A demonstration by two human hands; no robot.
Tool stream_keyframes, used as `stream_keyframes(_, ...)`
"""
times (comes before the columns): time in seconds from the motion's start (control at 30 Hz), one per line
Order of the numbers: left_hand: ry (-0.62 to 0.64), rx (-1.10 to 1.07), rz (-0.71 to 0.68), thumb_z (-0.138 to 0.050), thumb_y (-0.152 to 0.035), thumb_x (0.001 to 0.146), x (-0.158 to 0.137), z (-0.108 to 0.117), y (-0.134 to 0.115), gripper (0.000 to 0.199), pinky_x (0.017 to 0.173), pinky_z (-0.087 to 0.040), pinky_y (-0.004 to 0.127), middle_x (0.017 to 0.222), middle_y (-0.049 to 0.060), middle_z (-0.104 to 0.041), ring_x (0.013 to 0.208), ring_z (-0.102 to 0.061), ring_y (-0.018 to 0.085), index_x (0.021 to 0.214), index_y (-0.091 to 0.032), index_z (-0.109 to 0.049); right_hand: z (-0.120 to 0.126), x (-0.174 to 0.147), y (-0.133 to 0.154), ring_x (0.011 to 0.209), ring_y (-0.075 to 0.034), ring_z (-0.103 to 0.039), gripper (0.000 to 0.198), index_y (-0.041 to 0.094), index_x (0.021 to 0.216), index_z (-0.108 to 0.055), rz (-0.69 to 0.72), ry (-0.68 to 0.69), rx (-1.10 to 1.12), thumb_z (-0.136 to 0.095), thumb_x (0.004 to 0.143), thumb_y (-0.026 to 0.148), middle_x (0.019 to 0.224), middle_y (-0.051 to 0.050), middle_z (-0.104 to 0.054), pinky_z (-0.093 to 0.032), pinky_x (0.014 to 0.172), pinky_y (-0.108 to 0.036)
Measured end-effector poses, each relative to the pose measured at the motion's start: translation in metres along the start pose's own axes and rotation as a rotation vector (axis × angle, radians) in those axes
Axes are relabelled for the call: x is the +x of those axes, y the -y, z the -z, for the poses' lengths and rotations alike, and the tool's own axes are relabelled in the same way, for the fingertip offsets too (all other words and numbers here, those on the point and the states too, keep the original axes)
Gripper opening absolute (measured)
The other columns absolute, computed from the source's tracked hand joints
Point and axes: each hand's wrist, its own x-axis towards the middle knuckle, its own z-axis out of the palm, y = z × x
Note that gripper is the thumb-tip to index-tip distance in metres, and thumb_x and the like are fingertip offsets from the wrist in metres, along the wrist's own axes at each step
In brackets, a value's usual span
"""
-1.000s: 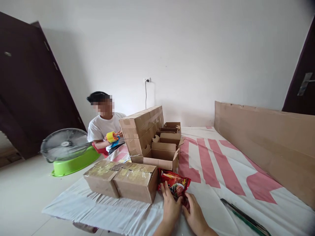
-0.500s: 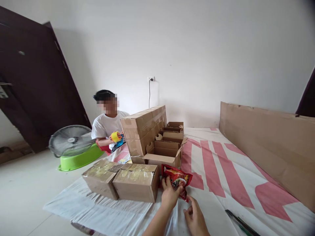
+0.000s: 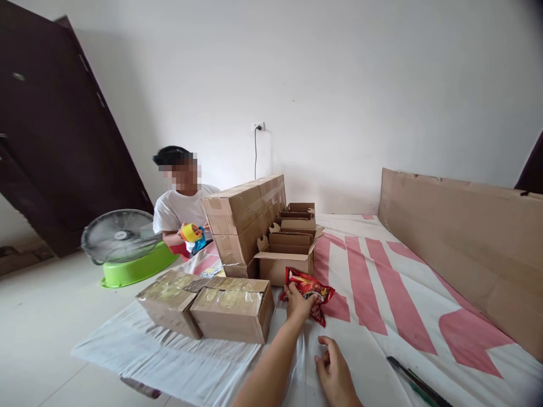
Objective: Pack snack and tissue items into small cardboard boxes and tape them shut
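Observation:
My left hand [image 3: 299,303] grips a red, glossy food packet [image 3: 309,288] by its near side, thumb and fingers spread around it. The packet is tilted in front of the nearest open cardboard box [image 3: 284,268]; whether it touches the box I cannot tell. My right hand [image 3: 336,370] is apart from the packet, closer to me over the white sheet, its fingers loosely bent and holding nothing. To the left of my left hand sit two taped cardboard boxes [image 3: 229,316], side by side.
Several open boxes run back in a row beside a stack of taped boxes [image 3: 241,223]. A utility knife [image 3: 418,381] lies at the right front. Cardboard [image 3: 458,243] stands along the right. At the left, a person [image 3: 180,209] holds yellow tape rolls near a fan [image 3: 121,236].
My left hand has carried the red packet forward and slightly right, toward the open box. My right hand has come away from the packet's near corner. The view has shifted slightly.

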Motion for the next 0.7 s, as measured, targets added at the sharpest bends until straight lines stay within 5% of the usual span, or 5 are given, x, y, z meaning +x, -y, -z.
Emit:
stream_keyframes(0.2,-0.077,-0.01,0.009,-0.075,-0.032,0.073,0.025,-0.005,-0.01,0.062,0.094,-0.046,0.033,0.141,0.018,-0.037,0.117,-0.057,0.026,0.122,-0.018,-0.041,0.003,0.0,0.0,0.064,-0.019,-0.062,0.032,0.018,0.108,-0.059,0.004,0.042,-0.009,-0.053,0.08,0.03,0.078,-0.003,-0.066,-0.052,0.068,-0.031)
stream_keyframes(0.4,-0.263,0.074,0.128,-0.05,-0.029,0.09,0.024,0.01,0.0,0.049,0.103,-0.04,0.045,0.15,0.024,-0.022,0.133,-0.043,0.035,0.135,-0.016,-0.036,0.004,-0.001,0.001,0.068,-0.018,-0.063,0.024,0.02,0.102,-0.06,0.017,0.076,0.013,-0.051,0.082,0.029,0.086,-0.004,-0.068,-0.051,0.071,-0.03)
stream_keyframes(0.53,-0.244,0.144,0.133,-0.063,-0.026,0.081,0.0,0.0,0.003,0.064,0.105,-0.036,0.053,0.155,0.022,-0.018,0.134,-0.04,0.041,0.139,-0.021,-0.036,0.003,-0.001,0.002,0.07,-0.018,-0.064,0.023,0.02,0.101,-0.06,0.007,0.103,0.023,-0.049,0.083,0.028,0.093,-0.005,-0.068,-0.051,0.073,-0.031)
stream_keyframes(0.7,-0.141,0.141,0.127,-0.067,-0.022,0.075,-0.003,-0.016,0.003,0.067,0.105,-0.04,0.041,0.144,0.021,-0.037,0.132,-0.045,0.034,0.135,-0.016,-0.039,0.004,0.0,0.005,0.074,-0.019,-0.064,0.016,0.021,0.091,-0.061,0.037,0.111,0.009,-0.05,0.081,0.026,0.086,-0.005,-0.068,-0.051,0.073,-0.03)
